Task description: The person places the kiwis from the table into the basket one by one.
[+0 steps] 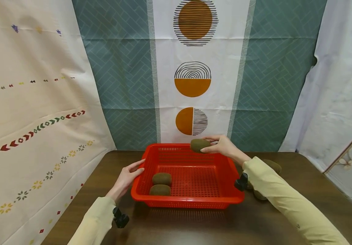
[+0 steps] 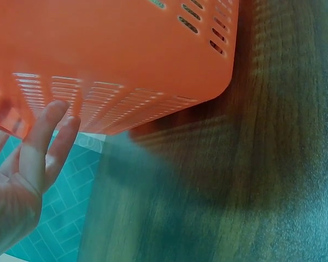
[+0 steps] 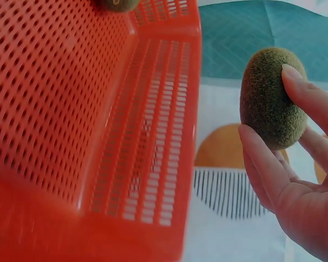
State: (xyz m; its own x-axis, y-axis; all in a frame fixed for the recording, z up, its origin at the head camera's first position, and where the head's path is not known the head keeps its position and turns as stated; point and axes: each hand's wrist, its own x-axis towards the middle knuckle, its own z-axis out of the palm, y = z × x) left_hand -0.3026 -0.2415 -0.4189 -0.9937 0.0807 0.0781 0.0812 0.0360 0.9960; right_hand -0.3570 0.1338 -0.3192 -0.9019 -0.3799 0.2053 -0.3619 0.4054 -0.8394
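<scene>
In front of me, a person's hands are resting well apart. The right hand [image 1: 222, 146] is pinching a fuzzy brown-green kiwi [image 1: 198, 145] between thumb and fingers, holding it above the far side of a red plastic basket [image 1: 188, 200]. The left hand [image 1: 125, 178] is touching the basket's left rim with loosely extended fingers, carrying no fruit. Inside, two kiwis [image 1: 162, 178] are lying along the left side, one nearer me. To the basket's right, on the table [image 1: 170, 231], more kiwis [image 1: 272, 166] are showing from behind the right sleeve [image 1: 286, 197], at least two; I am not managing an exact count. The loading is looking partway done, with those outside kiwis remaining. Beyond, a patterned cloth [image 1: 127, 85] is hanging.
</scene>
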